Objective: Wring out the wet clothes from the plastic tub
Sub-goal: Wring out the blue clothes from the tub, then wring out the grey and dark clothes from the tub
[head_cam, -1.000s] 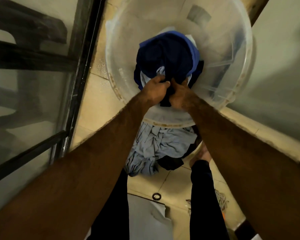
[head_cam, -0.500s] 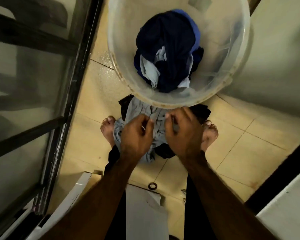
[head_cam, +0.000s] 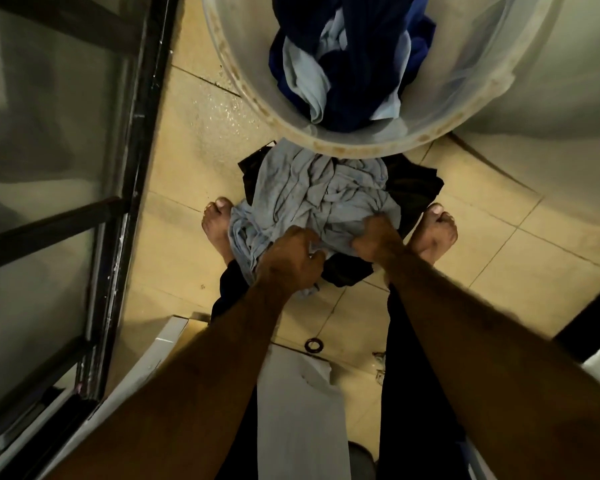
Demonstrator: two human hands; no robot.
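On the floor (head_cam: 187,174) beside the tub (head_cam: 326,144), left hand (head_cam: 291,263) and right hand (head_cam: 374,241) clutch the grey cloth (head_cam: 312,195), its bulk beyond them.

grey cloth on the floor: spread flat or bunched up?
Bunched up. The grey cloth lies in crumpled folds on the floor; left hand and right hand each grip its near edge.

The translucent plastic tub (head_cam: 343,147) stood at the far side, holding a heap of dark blue and light blue clothes (head_cam: 357,64). Just near of it, a crumpled grey-blue cloth (head_cam: 312,195) lay over a black garment (head_cam: 413,188) on the floor, its near edge bunched in the left hand (head_cam: 291,261) and right hand (head_cam: 374,240).
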